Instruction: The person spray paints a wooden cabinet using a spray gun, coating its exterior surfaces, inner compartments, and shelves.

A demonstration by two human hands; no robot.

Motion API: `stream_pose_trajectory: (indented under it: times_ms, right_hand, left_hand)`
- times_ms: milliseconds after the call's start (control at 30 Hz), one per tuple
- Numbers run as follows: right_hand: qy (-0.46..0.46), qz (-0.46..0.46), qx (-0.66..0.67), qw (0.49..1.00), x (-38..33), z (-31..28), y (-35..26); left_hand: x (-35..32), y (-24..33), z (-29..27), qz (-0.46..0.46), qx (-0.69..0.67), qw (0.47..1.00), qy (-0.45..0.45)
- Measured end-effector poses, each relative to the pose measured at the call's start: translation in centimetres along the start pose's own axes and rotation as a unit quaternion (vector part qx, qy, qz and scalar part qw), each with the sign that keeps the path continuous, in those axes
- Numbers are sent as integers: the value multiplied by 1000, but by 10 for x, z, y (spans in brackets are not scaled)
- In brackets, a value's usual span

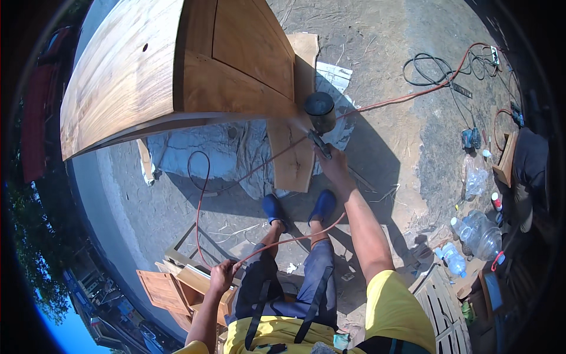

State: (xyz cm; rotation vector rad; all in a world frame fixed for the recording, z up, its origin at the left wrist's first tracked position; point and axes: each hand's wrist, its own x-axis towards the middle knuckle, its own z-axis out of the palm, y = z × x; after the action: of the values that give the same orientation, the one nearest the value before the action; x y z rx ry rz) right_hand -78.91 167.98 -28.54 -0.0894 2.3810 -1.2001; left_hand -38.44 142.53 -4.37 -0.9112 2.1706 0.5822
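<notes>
One right grip (335, 165) holds one spray gun (319, 144), one left grip (223, 275) one hose (284, 241).

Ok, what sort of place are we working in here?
Probably an outdoor furniture workshop or yard: a large wooden furniture piece sits in the sun over pale sheeting, the right hand grips a spray gun, and a red hose runs across the ground.

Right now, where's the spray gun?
In the head view, the spray gun is just right of centre, held in the right hand, near the lower right corner of the wooden cabinet.
</notes>
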Motion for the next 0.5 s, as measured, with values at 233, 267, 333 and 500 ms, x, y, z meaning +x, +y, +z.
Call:
stream_pose_trajectory:
  times_ms: [233,267,333,500]
  right_hand:
    - [9,-83,91,992,-99,-132,-148]
    - [8,-96,108,990,-112,-150,-175]
    - [4,-99,94,991,-141,-180,-219]
    - [48,-197,118,972,-196,-223,-286]
  left_hand:
    - [-26,-1,-17,23,-51,998,33]
    - [-32,2,-22,18,-37,999,37]
    - [-39,-3,-26,48,-73,994,60]
    - [-51,-1,-43,73,-101,990,69]
